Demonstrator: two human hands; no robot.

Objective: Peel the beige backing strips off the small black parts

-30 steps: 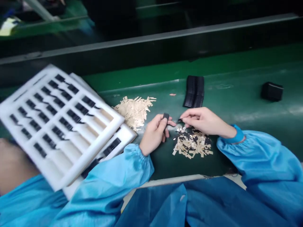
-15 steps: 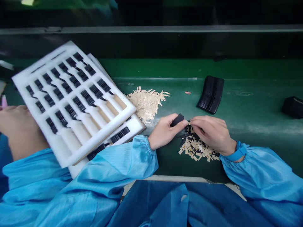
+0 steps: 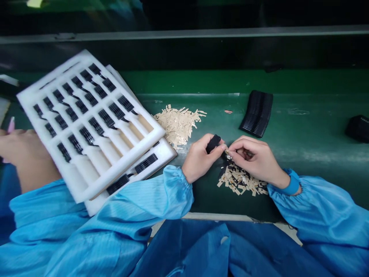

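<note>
My left hand [image 3: 198,156] is closed around a small black block-like piece [image 3: 213,143], whose top sticks out above the thumb. Its fingertips nearly meet those of my right hand [image 3: 253,157]. That hand pinches a small pale tab [image 3: 227,151] between thumb and forefinger, close to the black piece; whether the two are joined I cannot tell. Right under the hands lies a pile of cut pale tabs [image 3: 240,180] mixed with black bits. A larger heap of pale tabs [image 3: 178,125] spreads out farther back, left of my hands.
White foam trays [image 3: 86,198] with black comb-like parts in their slots are stacked at left. A ribbed black stack of parts [image 3: 256,113] lies behind my right hand. A black object [image 3: 359,129] sits far right. Another person's hand [image 3: 23,154] shows at the left edge.
My right hand has turned and lifted slightly, so the pale tab between its fingertips now shows. The black piece in my left hand has shifted a little left and up.
</note>
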